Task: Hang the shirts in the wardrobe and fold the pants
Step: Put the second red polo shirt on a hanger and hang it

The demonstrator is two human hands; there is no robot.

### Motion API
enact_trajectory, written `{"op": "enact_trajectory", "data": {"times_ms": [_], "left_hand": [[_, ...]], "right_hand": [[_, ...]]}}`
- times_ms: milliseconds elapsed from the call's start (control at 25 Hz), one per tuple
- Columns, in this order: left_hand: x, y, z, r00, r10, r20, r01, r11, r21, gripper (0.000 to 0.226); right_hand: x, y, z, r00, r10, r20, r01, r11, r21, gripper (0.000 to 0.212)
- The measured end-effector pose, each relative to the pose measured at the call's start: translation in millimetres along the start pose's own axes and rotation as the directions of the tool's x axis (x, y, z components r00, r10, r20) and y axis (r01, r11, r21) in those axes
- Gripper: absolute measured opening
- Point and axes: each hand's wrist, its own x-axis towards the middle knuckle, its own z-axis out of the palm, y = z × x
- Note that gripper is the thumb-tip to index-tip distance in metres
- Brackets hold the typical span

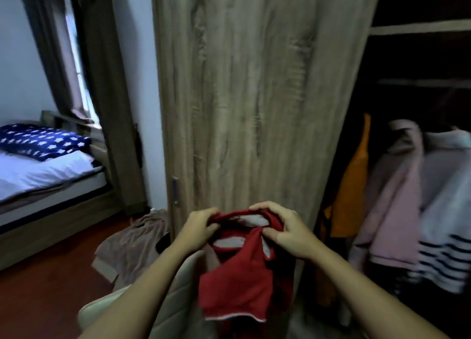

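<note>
Both hands hold the red shirt (244,275) up in front of the wooden wardrobe door (254,96). The left hand (197,227) is closed on the left side of the collar. The right hand (285,230) is closed on the right side, thumb pinching the cloth. So each grip is shut on the shirt's top edge, and the shirt hangs straight down from them, long way up and down. The open part of the wardrobe (420,58), with hanging clothes (397,198), lies to the right. The right hand is nearer to it. I think the shirt must go that way. No hanger shows.
</note>
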Motion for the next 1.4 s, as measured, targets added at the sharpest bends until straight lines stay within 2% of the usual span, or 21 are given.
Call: {"op": "enact_trajectory", "data": {"times_ms": [40,120,160,240,320,400,520,600,680,720,800,840,960,1000,1080,1160,1240,1320,1400], "left_hand": [[7.7,17.7,-1.5,0.995,-0.021,-0.099,0.014,0.998,-0.065,0.021],[24.5,57.5,-10.5,0.971,-0.071,-0.229,0.032,0.985,-0.171,0.036],[33.0,82.9,-14.2,0.965,-0.072,-0.251,0.02,0.978,-0.206,0.036],[43.4,131.0,-14.2,0.968,-0.03,-0.247,-0.014,0.985,-0.172,0.033],[49.7,153.4,-7.3,0.956,-0.063,-0.288,0.007,0.981,-0.195,0.029],[53.2,152.0,1.2,0.936,-0.154,-0.317,0.067,0.961,-0.268,0.025],[48.3,150.4,10.0,0.96,-0.06,-0.274,0.028,0.992,-0.121,0.035],[49.8,159.3,11.9,0.938,0.093,-0.335,-0.111,0.993,-0.037,0.029],[57.6,160.6,12.8,0.916,0.162,-0.367,-0.16,0.986,0.034,0.024],[59.0,156.3,12.7,0.936,0.14,-0.322,-0.129,0.99,0.057,0.026],[54.4,145.1,17.5,0.983,0.088,-0.163,-0.074,0.993,0.087,0.034],[51.0,139.6,22.7,0.987,0.088,-0.134,-0.076,0.993,0.091,0.035],[42.9,143.7,31.1,0.951,0.142,-0.276,-0.13,0.99,0.059,0.029],[43.7,147.0,34.1,0.954,0.197,-0.227,-0.175,0.978,0.112,0.027],[46.5,156.4,34.9,0.958,0.286,-0.011,-0.279,0.941,0.189,0.027],[52.6,170.1,30.9,0.953,0.3,0.043,-0.3,0.954,0.007,0.03],[58.4,189.9,27.1,0.966,0.258,-0.02,-0.257,0.943,-0.211,0.024],[64.5,213.4,34.9,0.967,0.251,-0.046,-0.25,0.898,-0.362,0.019],[63.0,239.4,54.8,0.952,0.301,-0.061,-0.296,0.849,-0.438,0.025]], "right_hand": [[-12.2,4.2,-19.2,0.999,0.026,-0.032,-0.027,0.999,-0.046,0.052],[-29.2,12.9,-53.7,0.995,0.067,-0.077,-0.084,0.969,-0.233,0.048],[-36.8,16.5,-69.3,0.994,0.068,-0.089,-0.095,0.928,-0.361,0.047],[-51.0,21.4,-91.3,0.997,0.061,-0.056,-0.082,0.838,-0.539,0.054],[-66.0,22.9,-106.2,0.998,0.056,0.007,-0.04,0.794,-0.606,0.06],[-81.5,24.0,-123.9,1.0,0.011,-0.002,-0.01,0.756,-0.654,0.054],[-98.2,24.4,-150.6,0.981,-0.02,-0.192,-0.135,0.639,-0.757,0.032],[-106.2,26.5,-151.2,0.967,0.135,-0.215,-0.254,0.545,-0.799,0.042],[-114.7,28.5,-147.9,0.937,0.295,-0.186,-0.322,0.525,-0.788,0.055],[-117.2,27.0,-148.1,0.927,0.312,-0.207,-0.355,0.553,-0.754,0.054],[-118.9,24.0,-155.5,0.905,0.262,-0.336,-0.424,0.629,-0.651,0.042],[-118.2,21.6,-159.8,0.89,0.23,-0.394,-0.441,0.653,-0.616,0.039],[-113.0,12.0,-163.2,0.883,0.185,-0.432,-0.446,0.619,-0.646,0.042],[-112.3,9.6,-164.9,0.876,0.194,-0.442,-0.463,0.593,-0.659,0.046],[-118.0,7.8,-173.7,0.866,0.236,-0.442,-0.491,0.569,-0.66,0.051],[-131.9,7.1,-186.2,0.868,0.277,-0.412,-0.492,0.591,-0.639,0.052],[-147.5,1.6,-202.9,0.844,0.285,-0.454,-0.522,0.632,-0.573,0.049],[-160.0,-9.7,-224.0,0.784,0.258,-0.564,-0.568,0.663,-0.487,0.046],[-172.2,-17.9,-249.7,0.689,0.258,-0.677,-0.629,0.676,-0.383,0.047]]}}
